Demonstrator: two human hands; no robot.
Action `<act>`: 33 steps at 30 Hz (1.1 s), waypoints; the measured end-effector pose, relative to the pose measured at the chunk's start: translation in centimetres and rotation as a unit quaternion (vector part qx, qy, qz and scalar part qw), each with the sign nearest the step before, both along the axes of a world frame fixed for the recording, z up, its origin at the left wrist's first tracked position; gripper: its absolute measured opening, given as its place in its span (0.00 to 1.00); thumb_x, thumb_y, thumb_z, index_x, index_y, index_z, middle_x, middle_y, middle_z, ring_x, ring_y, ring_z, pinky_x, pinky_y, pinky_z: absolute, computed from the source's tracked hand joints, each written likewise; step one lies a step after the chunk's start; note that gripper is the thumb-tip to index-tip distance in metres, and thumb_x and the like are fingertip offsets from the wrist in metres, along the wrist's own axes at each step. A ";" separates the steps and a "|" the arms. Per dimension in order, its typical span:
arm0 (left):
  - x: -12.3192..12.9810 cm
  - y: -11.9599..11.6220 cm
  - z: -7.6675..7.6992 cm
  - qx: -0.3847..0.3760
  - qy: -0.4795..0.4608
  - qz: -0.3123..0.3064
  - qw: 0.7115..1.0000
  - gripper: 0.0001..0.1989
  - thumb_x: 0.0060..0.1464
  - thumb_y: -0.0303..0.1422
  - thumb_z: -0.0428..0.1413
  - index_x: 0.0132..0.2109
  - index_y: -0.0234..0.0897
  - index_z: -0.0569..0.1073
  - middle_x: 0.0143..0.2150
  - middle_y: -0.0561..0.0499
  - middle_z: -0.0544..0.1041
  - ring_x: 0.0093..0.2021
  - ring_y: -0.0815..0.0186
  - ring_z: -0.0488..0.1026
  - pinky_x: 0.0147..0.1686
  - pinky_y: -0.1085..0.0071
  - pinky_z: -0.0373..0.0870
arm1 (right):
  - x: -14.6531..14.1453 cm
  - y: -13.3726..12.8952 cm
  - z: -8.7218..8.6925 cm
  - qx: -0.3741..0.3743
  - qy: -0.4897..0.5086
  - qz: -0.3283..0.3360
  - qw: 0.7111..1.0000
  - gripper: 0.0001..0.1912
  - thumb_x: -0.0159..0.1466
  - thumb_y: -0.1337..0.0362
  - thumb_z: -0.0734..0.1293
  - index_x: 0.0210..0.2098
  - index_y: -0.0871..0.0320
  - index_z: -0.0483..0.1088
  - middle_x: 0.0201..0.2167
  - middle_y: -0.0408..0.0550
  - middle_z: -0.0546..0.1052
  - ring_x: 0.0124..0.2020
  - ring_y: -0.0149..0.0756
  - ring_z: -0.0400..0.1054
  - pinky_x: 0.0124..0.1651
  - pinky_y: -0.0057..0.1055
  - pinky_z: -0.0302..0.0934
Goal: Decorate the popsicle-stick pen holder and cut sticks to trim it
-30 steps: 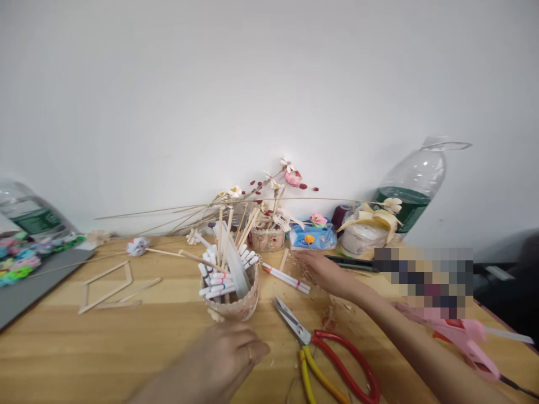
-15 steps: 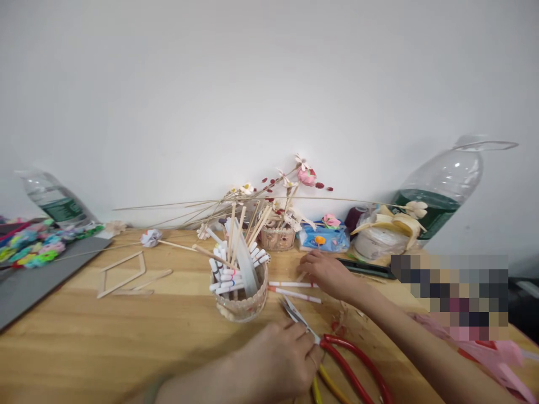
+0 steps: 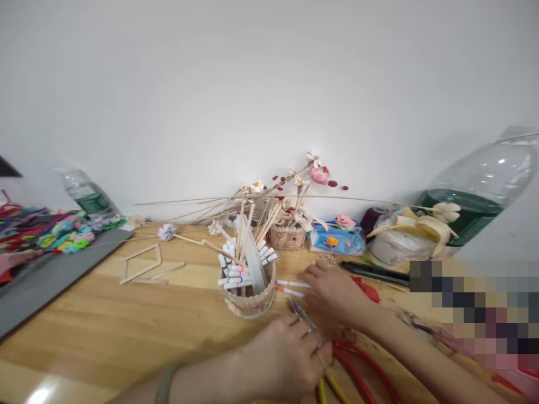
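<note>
My left hand curls over red-handled scissors, its fingers closed around them near the pivot. Metal tips point away from me past the knuckles. Yellow handles emerge beneath the same hand; what tool they belong to is hidden. My right hand is palm down, low over the table, fingers spread to the left, with nothing seen in them. It covers the right ends of two white markers. Left of the markers, a round basket holds many white markers and wooden sticks.
Behind stand a small basket of craft flowers and a blue packet. Banana peel, a large bottle and a black pen-like tool lie rightward. Joined sticks and a grey board with colourful pieces are left.
The view has shifted slightly left. My right hand has come back a little toward me, over the marker ends, and a red scrap beside it now shows. My left hand stays on the scissors.
</note>
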State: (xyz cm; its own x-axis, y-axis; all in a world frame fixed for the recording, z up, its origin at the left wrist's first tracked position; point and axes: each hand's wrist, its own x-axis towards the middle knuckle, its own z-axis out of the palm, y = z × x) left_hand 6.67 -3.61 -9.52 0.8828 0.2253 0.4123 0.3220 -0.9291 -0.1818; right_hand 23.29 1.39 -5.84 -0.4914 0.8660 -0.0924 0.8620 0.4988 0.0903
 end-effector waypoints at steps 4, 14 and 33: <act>-3.5 -0.7 0.5 0.027 -0.117 -0.038 0.992 0.10 0.55 0.33 0.51 0.43 0.32 0.69 0.32 0.48 0.77 0.35 0.67 0.73 0.34 0.72 0.70 | -1.6 0.6 -1.4 -0.036 -0.009 -0.015 0.999 0.11 0.64 0.62 0.64 0.43 0.61 0.68 0.39 0.47 0.72 0.37 0.35 0.69 0.39 0.36 0.66; -12.8 1.3 0.9 -0.163 -0.414 0.239 0.863 0.27 0.50 0.32 0.56 0.56 0.41 0.57 0.53 0.42 0.62 0.56 0.57 0.61 0.54 0.53 0.63 | 0.9 1.7 4.9 0.101 0.205 -0.148 0.962 0.07 0.64 0.62 0.59 0.31 0.58 0.63 0.24 0.46 0.70 0.25 0.37 0.66 0.30 0.35 0.63; -13.0 7.4 4.9 -0.557 -0.224 0.124 0.790 0.37 0.39 0.41 0.64 0.57 0.36 0.63 0.58 0.43 0.66 0.62 0.52 0.55 0.62 0.53 0.47 | -6.5 1.8 3.8 0.035 0.547 -0.066 0.834 0.18 0.59 0.47 0.62 0.32 0.57 0.65 0.27 0.46 0.74 0.27 0.36 0.68 0.28 0.29 0.61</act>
State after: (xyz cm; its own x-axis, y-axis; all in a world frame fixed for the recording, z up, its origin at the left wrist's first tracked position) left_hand -6.29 3.83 -4.59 0.5758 0.8121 0.0944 0.3199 -0.3300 0.8881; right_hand 16.81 3.23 -2.04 -0.1481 0.9035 0.4021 0.4952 0.4197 -0.7607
